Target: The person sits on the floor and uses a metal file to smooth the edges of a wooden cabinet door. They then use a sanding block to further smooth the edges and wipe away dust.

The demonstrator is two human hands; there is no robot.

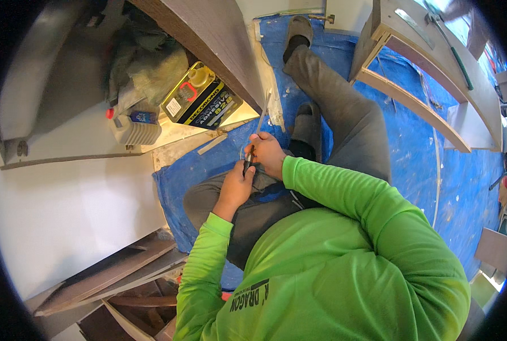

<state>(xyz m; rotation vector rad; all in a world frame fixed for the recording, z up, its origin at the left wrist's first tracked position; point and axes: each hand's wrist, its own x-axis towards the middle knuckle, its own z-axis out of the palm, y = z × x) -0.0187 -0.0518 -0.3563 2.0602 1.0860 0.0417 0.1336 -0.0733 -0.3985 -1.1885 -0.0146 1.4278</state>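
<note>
In front of my lap, my left hand [237,186] is closed around a slim black-handled tool [247,163]; its exact kind is too small to make out. Close beside it, my right hand [269,154] pinches a long, thin pale strip [263,112], which sticks up and away toward the cabinet edge. The two hands nearly touch, and the tool's upper end lies at the right fingers. Both hands hover above my bent leg in dark grey trousers [216,199].
A blue sheet [327,74] covers the floor. An open cabinet [208,40] at left holds a yellow-black adhesive can [202,96] and a plastic jug [137,131]. At right stands a wooden frame [415,105] with a green-handled tool [455,54]. Boards [117,273] lie at lower left.
</note>
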